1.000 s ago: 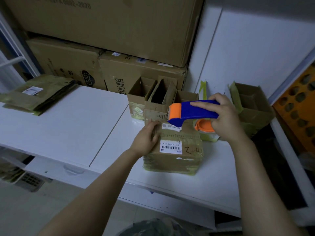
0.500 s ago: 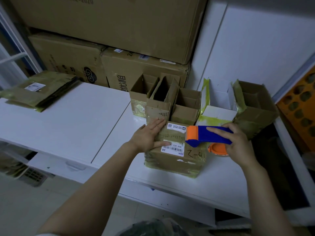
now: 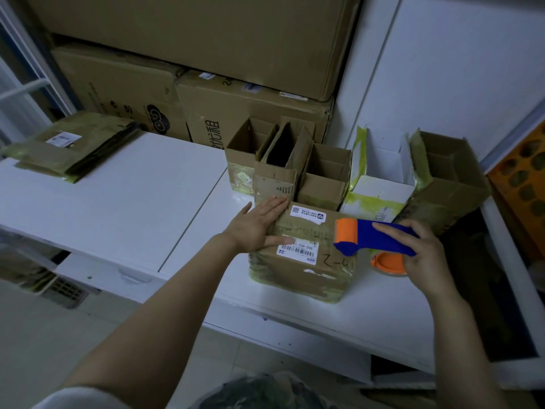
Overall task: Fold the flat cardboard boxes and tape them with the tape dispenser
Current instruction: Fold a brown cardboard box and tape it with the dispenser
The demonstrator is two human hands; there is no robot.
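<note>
A person's left hand [image 3: 256,228] lies flat on the left side of a closed box [image 3: 300,270] at the front of the white tabletop [image 3: 132,196], fingers straight and together, thumb spread. The right hand [image 3: 424,255] grips a blue tape dispenser [image 3: 374,237], fingers curled round its handle, its orange head over the box's right top edge. Open boxes [image 3: 321,178] stand just behind; flat boxes [image 3: 70,143] lie stacked far left.

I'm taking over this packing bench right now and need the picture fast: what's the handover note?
Left hand: flat, pressing the top left edge of the closed cardboard box.
Right hand: grips the blue-and-orange tape dispenser, orange head over the box top.
Flat cardboard boxes: stacked at the white table's far left; open boxes stand behind.
Done: this box folded shut; fresh tape not discernible.
Left: tape it, then fold the flat stack.
</note>
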